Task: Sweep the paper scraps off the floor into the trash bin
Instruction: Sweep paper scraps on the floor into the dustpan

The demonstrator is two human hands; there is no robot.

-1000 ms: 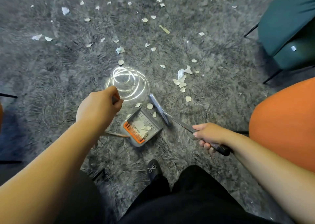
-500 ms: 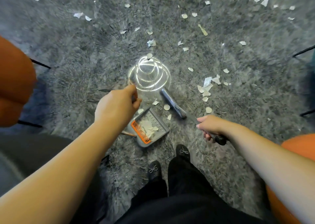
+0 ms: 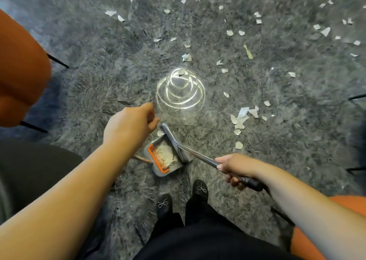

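A grey dustpan (image 3: pixel 158 172) with an orange comb edge rests on the grey carpet in front of my feet, holding a heap of paper scraps (image 3: pixel 165 154). My left hand (image 3: pixel 130 127) is closed around the top of its upright handle, which is mostly hidden. My right hand (image 3: pixel 234 167) grips the black-handled broom (image 3: pixel 200 155); its grey head (image 3: pixel 174 141) lies across the pan's mouth. White paper scraps (image 3: pixel 242 116) lie scattered over the carpet ahead and to the right. No trash bin is in view.
An orange chair (image 3: pixel 21 71) stands at the left and another orange seat (image 3: pixel 316 238) at the lower right. Thin black chair legs (image 3: pixel 356 97) show at the right edge. A bright ring-shaped light reflection (image 3: pixel 180 91) sits on the carpet just beyond the pan.
The broom head has swept back from the carpet onto the dustpan's mouth, pushing a few scraps in. The view has turned, so the orange chair now appears at the left.
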